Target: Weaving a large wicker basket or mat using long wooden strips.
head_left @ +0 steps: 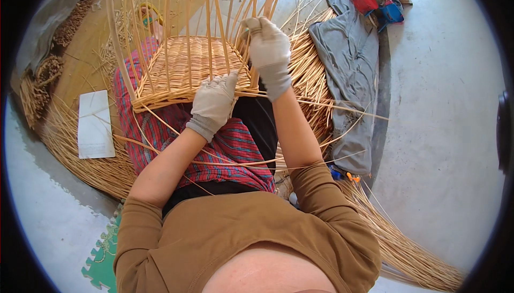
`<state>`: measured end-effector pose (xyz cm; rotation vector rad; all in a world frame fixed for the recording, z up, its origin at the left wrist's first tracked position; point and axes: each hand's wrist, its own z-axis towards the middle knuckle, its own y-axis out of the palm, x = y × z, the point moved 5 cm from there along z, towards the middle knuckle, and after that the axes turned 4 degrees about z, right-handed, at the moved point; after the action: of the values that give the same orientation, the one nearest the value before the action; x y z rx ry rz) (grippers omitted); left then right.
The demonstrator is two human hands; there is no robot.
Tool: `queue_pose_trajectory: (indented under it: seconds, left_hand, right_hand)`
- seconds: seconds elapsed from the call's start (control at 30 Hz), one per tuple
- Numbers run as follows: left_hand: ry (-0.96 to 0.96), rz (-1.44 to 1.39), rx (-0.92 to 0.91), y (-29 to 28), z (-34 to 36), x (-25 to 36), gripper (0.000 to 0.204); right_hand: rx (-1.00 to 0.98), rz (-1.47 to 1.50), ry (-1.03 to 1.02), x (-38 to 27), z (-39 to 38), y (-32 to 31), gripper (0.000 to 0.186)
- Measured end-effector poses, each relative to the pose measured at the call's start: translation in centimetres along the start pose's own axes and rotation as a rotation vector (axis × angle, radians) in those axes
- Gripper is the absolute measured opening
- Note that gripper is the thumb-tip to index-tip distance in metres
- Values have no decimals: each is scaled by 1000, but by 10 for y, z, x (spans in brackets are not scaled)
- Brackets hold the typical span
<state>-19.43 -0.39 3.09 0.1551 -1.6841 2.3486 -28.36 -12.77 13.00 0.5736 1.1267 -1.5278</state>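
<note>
A half-woven wicker basket (pixel 198 60) rests on my lap, its tall upright stakes (pixel 208 9) rising from the edges of the woven base. My left hand (pixel 211 100), in a pale work glove, is closed on the near rim, right of its middle. At the right corner my gloved right hand (pixel 267 49) is raised, its fingers wrapped round an upright willow rod. The exact grip is partly hidden behind the knuckles. Long loose weavers (pixel 342 112) trail from the near edge to the right and across my lap.
A red plaid cloth (pixel 230 151) covers my legs. Bundles of rods lie at left (pixel 91 153), at right (pixel 316 73) and at lower right (pixel 399 239). A grey cloth (pixel 348 52) drapes over the right bundle. A white sheet (pixel 95 127) lies at left; red (pixel 365 2) and blue containers (pixel 392 12) stand far right.
</note>
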Motion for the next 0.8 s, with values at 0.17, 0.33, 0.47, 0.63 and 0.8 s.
queue_pose_trajectory:
  seconds: [0.17,0.33,0.47,0.63,0.8]
  left_hand:
    - [122,-87,91,-6,-2,-1,46]
    - [90,-4,-34,-10,-5,1,49]
    - [134,-4,-32,-8,-2,4,44]
    - [138,-14,9,-4,-4,3,37]
    - [131,-19,1,-4,0,4,33]
  right_hand:
    - [-613,1333,411,41,-12,-1,47]
    - [522,366,278,60,-72,-99,27]
    - [81,-790,-262,-4,-147,-102,13]
    - [51,334,932,33,-173,-63,44]
    - [268,501,862,58,-179,-69,43]
